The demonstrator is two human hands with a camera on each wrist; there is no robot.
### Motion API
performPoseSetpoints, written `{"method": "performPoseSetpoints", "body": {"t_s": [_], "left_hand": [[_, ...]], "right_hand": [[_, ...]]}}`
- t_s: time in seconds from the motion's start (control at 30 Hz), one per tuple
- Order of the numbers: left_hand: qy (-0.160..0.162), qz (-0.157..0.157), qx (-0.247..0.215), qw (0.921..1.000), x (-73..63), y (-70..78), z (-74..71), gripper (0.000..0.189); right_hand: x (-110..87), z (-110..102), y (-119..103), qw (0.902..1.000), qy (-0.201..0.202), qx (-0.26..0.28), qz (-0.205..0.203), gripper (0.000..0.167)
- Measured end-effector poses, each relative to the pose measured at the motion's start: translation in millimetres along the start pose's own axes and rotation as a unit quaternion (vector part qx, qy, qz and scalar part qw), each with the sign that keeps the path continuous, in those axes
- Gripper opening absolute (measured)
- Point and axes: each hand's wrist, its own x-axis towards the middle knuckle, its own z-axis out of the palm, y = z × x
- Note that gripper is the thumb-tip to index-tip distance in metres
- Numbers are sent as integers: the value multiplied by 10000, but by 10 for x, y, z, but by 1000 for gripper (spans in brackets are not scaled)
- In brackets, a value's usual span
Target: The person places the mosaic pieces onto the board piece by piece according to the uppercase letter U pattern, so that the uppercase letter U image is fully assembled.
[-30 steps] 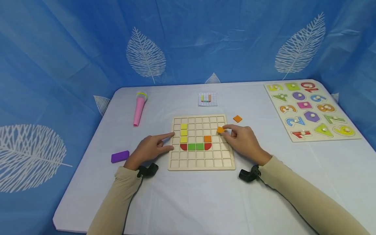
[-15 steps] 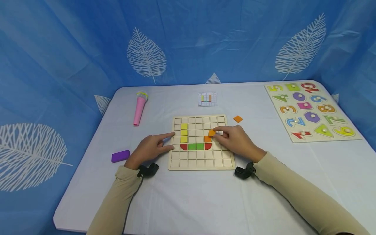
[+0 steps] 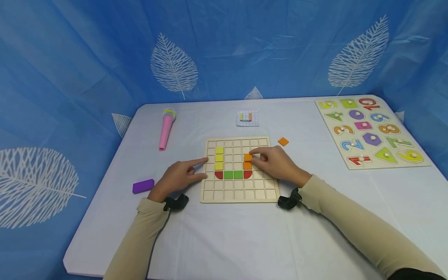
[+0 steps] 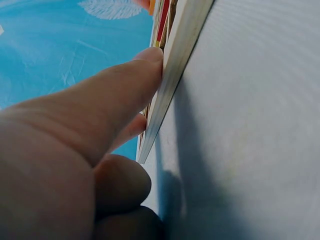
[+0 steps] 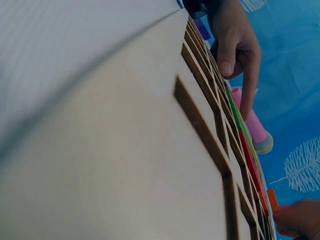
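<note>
A wooden grid board [image 3: 239,195] lies on the white table. My right hand [image 3: 278,162] pinches an orange square tile [image 3: 247,157] between thumb and index finger, at the cell above a seated orange tile [image 3: 247,166]; whether it is fully seated I cannot tell. My left hand [image 3: 179,175] touches the board's left edge with thumb and straight index finger, its other fingers bent under. Yellow tiles [image 3: 219,158] form a column at left. Below run a red curved tile [image 3: 218,175], two green tiles [image 3: 233,175] and another red curved tile [image 3: 247,174].
One loose orange tile [image 3: 283,141] lies beyond the board's right corner. Behind the board is a small pattern card [image 3: 247,118]. A pink toy microphone [image 3: 167,130] and a purple block [image 3: 143,186] lie to the left. At far right sits a number-and-shape puzzle [image 3: 372,132].
My right hand has carried the orange tile leftward from the board's right side to the cell above the seated orange one. The left hand has stayed put.
</note>
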Motion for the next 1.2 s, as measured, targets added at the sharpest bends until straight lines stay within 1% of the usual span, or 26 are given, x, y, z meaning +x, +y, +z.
{"method": "performPoseSetpoints", "body": {"t_s": [0.17, 0.37, 0.63, 0.8, 1.03, 1.2], "left_hand": [[-38, -11, -2, 10000, -2, -8, 19, 64], [3, 10, 5, 10000, 1, 4, 10, 64], [6, -17, 11, 10000, -5, 24, -10, 63], [18, -8, 10, 10000, -7, 25, -9, 63], [9, -11, 3, 10000, -6, 21, -7, 63], [35, 12, 57, 10000, -4, 14, -1, 63]], "right_hand": [[11, 27, 21, 9998, -92, -159, -4, 27], [35, 31, 20, 9997, 3, -238, 10, 28], [49, 45, 1, 9994, 4, -328, 75, 29], [42, 60, 17, 9995, 93, -309, 44, 28], [31, 58, 8, 9997, 91, -239, 38, 30], [18, 53, 6, 9997, 191, -173, 34, 29]]}}
